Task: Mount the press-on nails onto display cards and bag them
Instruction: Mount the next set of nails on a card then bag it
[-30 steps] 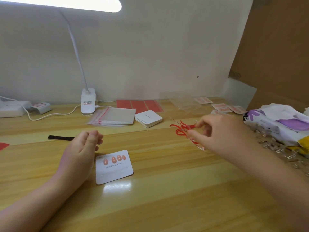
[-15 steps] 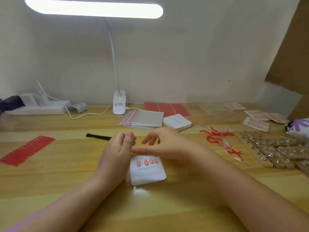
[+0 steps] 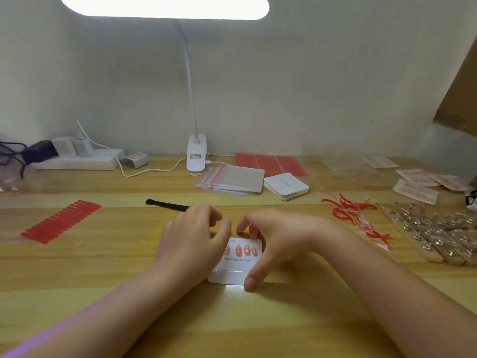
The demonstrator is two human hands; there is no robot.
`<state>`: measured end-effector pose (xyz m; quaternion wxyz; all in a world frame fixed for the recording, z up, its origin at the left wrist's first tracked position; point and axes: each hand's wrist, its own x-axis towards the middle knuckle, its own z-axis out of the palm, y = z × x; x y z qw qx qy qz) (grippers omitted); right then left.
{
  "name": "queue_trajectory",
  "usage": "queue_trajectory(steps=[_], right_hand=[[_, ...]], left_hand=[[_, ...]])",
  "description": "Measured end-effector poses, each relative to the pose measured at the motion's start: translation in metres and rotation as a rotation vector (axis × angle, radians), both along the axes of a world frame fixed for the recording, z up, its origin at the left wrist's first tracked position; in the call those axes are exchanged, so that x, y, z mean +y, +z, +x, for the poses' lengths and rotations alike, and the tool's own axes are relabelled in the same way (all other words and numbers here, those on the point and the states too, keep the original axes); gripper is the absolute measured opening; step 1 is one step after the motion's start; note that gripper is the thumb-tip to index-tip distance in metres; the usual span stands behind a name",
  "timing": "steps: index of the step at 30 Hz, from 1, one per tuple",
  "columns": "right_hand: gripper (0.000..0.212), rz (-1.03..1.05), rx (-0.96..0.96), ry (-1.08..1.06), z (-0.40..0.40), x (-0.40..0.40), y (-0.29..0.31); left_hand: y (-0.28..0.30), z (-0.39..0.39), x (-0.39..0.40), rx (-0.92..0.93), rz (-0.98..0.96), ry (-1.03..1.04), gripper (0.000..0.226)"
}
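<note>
The white card (image 3: 236, 264) in the middle is pinched by the right hand (image 3: 273, 244), left hand (image 3: 192, 241) loosely curled; nails should be pressed gently.

I count 1 card (image 3: 236, 264) w/ 4 nails (image 3: 239, 250) showing, 1 lamp (image 3: 196, 156), 1 white box (image 3: 286, 186), 1 black stick (image 3: 167, 204), 2 of my hands.

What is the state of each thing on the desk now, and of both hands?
Display card: flat on desk, several nails mounted.
Left hand: fingers curled over the card's left edge.
Right hand: pinches the card, thumb at its bottom corner.
Lamp: on.
Zip bags: stacked, unused.
Black brush: lying untouched.
</note>
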<state>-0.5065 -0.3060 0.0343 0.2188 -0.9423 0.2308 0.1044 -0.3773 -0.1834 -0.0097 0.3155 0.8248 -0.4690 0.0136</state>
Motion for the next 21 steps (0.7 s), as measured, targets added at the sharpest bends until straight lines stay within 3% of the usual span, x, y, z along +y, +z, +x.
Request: queue_trajectory(steps=[2,5,8,11,14,17,19,21], right_hand=[[0.091,-0.04,-0.032,0.003,-0.001,0.0,0.0],[0.08,-0.129,-0.068,0.004,-0.003,-0.001,0.002],[0.079,-0.174,-0.124,-0.006,-0.005,-0.001,0.0],[0.089,-0.207,-0.262,-0.012,-0.003,0.001,-0.007],[0.089,0.104,-0.524,-0.223,0.005,0.01,-0.012],[0.048,0.525,-0.743,-0.406,0.015,0.016,-0.016],[0.013,0.67,-0.814,-0.423,0.022,0.016,-0.019],[0.011,0.744,-0.865,-0.457,0.03,0.016,-0.02]], left_hand=[[0.003,-0.004,0.002,-0.119,0.11,-0.001,0.029],[0.001,-0.005,0.002,-0.093,0.14,-0.015,0.022],[-0.001,0.004,-0.001,0.244,0.047,-0.017,0.004],[-0.003,0.013,-0.006,0.501,-0.166,-0.025,0.012],[0.003,0.018,-0.005,0.649,-0.367,-0.03,0.014],[0.008,0.025,-0.004,0.685,-0.463,-0.02,0.013],[0.012,0.028,-0.003,0.655,-0.461,-0.017,0.014],[0.019,0.033,-0.002,0.619,-0.421,-0.021,0.015]])
